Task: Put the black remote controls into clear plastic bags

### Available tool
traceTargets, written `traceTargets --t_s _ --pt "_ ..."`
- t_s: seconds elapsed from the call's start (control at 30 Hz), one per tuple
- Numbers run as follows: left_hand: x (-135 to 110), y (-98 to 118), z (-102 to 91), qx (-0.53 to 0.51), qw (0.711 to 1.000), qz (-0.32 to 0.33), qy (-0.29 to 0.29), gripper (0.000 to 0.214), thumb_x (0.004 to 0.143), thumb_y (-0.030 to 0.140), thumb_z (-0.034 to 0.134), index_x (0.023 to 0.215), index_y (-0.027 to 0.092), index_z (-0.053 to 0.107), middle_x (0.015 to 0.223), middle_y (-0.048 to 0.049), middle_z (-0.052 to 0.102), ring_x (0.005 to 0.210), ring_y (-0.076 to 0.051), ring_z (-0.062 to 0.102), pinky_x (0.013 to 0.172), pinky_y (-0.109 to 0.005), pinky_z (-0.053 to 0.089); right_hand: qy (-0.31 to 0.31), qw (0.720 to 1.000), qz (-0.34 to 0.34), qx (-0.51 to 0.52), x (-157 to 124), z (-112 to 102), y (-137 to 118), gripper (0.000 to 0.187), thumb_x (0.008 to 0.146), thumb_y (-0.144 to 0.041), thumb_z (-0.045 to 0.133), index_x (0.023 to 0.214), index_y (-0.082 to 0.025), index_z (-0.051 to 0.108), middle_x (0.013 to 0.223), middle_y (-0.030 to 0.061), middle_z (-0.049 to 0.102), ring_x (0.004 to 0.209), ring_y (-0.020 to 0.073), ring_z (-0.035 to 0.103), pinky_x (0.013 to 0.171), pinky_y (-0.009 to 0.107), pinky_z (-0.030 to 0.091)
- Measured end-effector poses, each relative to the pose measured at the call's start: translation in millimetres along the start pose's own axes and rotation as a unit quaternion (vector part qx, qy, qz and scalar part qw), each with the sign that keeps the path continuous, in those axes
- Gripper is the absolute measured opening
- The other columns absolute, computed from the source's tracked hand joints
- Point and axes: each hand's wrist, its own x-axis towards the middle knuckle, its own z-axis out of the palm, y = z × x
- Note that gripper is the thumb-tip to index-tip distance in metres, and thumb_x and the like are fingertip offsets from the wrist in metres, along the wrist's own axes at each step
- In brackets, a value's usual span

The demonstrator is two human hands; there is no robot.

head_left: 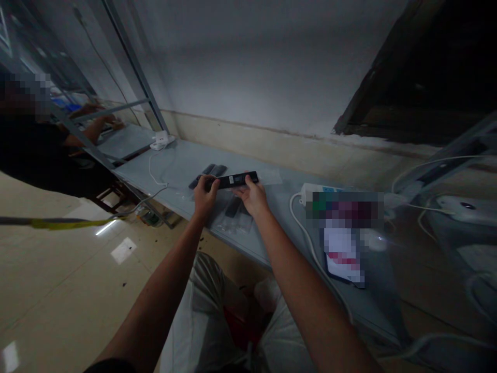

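Between my two hands is a long black bar-shaped device [225, 181] with a small white label on its upper face. It is raised a little over the grey tabletop, almost level. My left hand [205, 196] grips its left end, thumb on top. My right hand [254, 196] pinches the right end, with the thumb over the near edge and fingers beneath. Several dark pieces [215, 170] lie just behind my left hand. Under and in front of my hands are clear plastic bags [229, 226], with dark pieces [233, 206] among them.
On the right are a white power strip [306, 192], a thick white cable [306, 235] and a partly blurred phone [341, 259]. A white adapter [162, 139] with a cord stands at the far left of the table [186, 150]. Beyond the metal frame [134, 62] sits another person [42, 150].
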Motion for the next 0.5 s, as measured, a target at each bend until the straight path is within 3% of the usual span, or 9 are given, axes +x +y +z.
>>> traceTargets --t_s 0.1,0.2,0.33,0.5 --pt "-1.0 -1.8 2.7 -0.012 1.000 -0.003 -0.027 0.046 0.082 0.053 0.070 0.114 0.020 0.060 0.098 -0.0084 0.068 0.085 -0.022 0.065 0.076 -0.036 0.053 0.004 1.000 -0.013 0.012 0.7 -1.1 0.2 0.020 0.089 -0.023 0.065 0.107 -0.023 0.056 0.084 -0.0004 0.074 0.073 0.0202 0.074 0.069 0.043 0.064" --pt "-1.1 -3.3 4.5 -0.017 0.999 -0.004 -0.031 0.049 0.081 0.049 0.072 0.119 0.021 0.059 0.099 -0.0089 0.068 0.086 -0.023 0.066 0.076 -0.037 0.053 0.007 1.000 -0.015 0.017 0.7 -0.8 -0.6 0.019 0.089 -0.023 0.065 0.106 -0.023 0.056 0.086 -0.0005 0.075 0.073 0.0196 0.074 0.070 0.043 0.064" --pt "0.5 -5.9 5.0 0.015 0.999 -0.017 -0.022 0.042 0.082 0.047 0.070 0.114 0.021 0.061 0.094 -0.0081 0.069 0.083 -0.024 0.065 0.075 -0.037 0.051 0.012 1.000 -0.013 0.022 0.8 -0.1 -3.1 0.020 0.088 -0.025 0.067 0.106 -0.023 0.057 0.085 -0.0005 0.075 0.075 0.0194 0.074 0.071 0.042 0.064" --pt "3.3 -8.9 2.4 0.020 0.997 -0.064 0.044 0.037 0.090 0.054 0.057 0.099 0.019 0.064 0.078 -0.0054 0.067 0.072 -0.021 0.063 0.067 -0.032 0.046 0.024 0.999 -0.005 0.027 2.9 -2.4 -5.1 0.019 0.089 -0.023 0.065 0.106 -0.023 0.058 0.083 -0.0013 0.075 0.072 0.0198 0.074 0.068 0.042 0.064"
